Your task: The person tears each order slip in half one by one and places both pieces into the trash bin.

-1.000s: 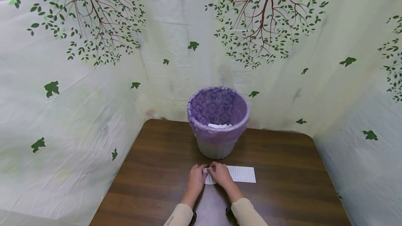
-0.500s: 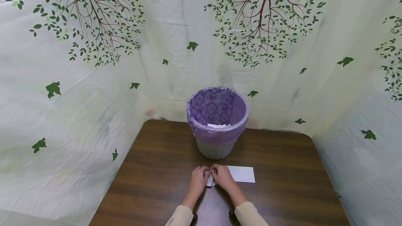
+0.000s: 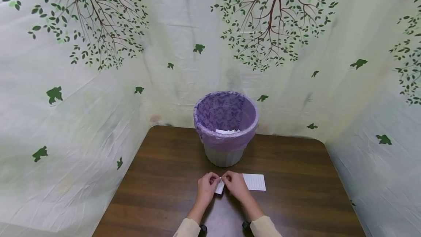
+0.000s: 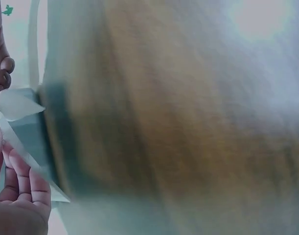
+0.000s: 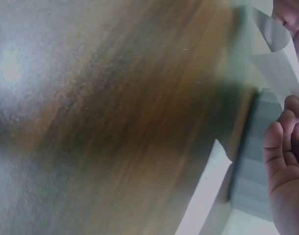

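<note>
A small piece of white paper (image 3: 219, 188) hangs bent between my two hands, just above the table. My left hand (image 3: 206, 187) pinches it from the left. My right hand (image 3: 236, 185) pinches its upper edge close by, fingertips almost meeting the left ones. The left wrist view shows the paper (image 4: 19, 106) curling up near the right fingers, with a straight edge running past my left hand (image 4: 24, 196). In the right wrist view, the bent paper (image 5: 281, 73) rises from the fingertips of my right hand (image 5: 288, 161). Whether it is torn is hard to tell.
A lined white paper slip (image 3: 254, 182) lies on the brown table (image 3: 296, 200), partly behind my right hand. Behind the hands stands a grey bin (image 3: 225, 155) with a purple liner (image 3: 227, 140) and white paper pieces (image 3: 227, 131) inside. Leaf-printed cloth (image 3: 177, 94) encloses the table.
The paper between my hands looks narrower and more bent than before. My right hand has shifted slightly right, covering more of the lined slip. My left hand stays in about the same place.
</note>
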Tool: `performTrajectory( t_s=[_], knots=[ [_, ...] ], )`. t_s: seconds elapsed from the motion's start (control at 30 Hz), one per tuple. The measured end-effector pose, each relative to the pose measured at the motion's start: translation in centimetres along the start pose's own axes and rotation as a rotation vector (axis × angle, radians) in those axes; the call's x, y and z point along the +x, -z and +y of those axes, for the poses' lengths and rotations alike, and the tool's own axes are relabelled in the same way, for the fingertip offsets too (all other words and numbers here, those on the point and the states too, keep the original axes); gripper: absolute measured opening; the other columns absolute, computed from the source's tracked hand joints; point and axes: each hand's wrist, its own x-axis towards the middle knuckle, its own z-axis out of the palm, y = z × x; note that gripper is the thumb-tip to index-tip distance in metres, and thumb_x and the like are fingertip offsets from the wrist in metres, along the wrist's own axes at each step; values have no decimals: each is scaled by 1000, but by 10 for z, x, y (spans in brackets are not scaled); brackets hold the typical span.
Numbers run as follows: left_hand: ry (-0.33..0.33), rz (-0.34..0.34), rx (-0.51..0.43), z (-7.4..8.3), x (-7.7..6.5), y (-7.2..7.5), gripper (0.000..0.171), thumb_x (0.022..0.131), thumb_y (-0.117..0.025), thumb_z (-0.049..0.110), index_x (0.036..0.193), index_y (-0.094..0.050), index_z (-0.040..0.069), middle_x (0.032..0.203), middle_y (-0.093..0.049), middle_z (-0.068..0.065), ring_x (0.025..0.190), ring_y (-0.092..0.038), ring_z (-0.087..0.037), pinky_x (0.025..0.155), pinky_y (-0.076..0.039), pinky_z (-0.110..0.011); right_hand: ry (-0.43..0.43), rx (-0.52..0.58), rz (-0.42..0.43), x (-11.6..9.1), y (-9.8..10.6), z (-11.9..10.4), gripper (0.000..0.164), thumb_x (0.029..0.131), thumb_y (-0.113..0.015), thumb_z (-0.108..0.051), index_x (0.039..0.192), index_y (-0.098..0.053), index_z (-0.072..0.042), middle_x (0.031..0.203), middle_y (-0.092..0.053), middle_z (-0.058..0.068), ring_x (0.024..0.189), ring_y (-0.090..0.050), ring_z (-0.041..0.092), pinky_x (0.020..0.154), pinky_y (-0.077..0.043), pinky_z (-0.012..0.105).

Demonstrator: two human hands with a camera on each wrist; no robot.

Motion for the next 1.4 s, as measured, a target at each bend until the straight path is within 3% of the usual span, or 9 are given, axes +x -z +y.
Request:
performTrajectory(
  t_s=[0.37, 0.57, 0.7, 1.07, 1.4],
  knots=[
    [-165, 51, -14, 38, 1, 12, 11, 90, -80, 2, 84, -75, 10, 79, -71, -2, 70, -60, -4, 65, -52, -21, -33, 94, 63, -6, 29, -23, 7, 97, -74, -12, 91, -78, -10, 75, -71, -4, 64, -52, -2, 62, -45, 18],
    [-280, 93, 41, 55, -1, 17, 15, 87, -83, -1, 83, -74, 10, 82, -71, 0, 72, -63, -8, 66, -54, -20, -23, 142, 107, -13, 44, -37, 6, 96, -75, -10, 90, -77, -10, 71, -67, -3, 57, -49, -2, 54, -44, 19],
    [-345, 120, 74, 65, -2, 20, 16, 85, -85, 1, 83, -74, 12, 82, -70, 2, 73, -63, -9, 67, -53, -19, -20, 152, 129, -16, 52, -43, 6, 95, -76, -9, 89, -77, -11, 70, -65, -5, 59, -49, -2, 57, -43, 18],
    [-390, 125, 76, 89, -6, 30, 14, 87, -85, 5, 86, -75, 14, 86, -70, 2, 79, -65, -8, 71, -57, -22, 55, 152, 200, -21, 69, -55, 6, 94, -77, -7, 89, -77, -11, 72, -69, -4, 66, -54, -3, 61, -47, 18],
    [-492, 155, 68, 103, -8, 35, 13, 87, -85, 4, 88, -76, 12, 86, -70, 2, 81, -66, -11, 71, -57, -20, 66, 152, 204, -25, 82, -64, 5, 94, -78, -6, 89, -77, -9, 75, -73, -3, 66, -58, -3, 62, -50, 19]
  ],
)
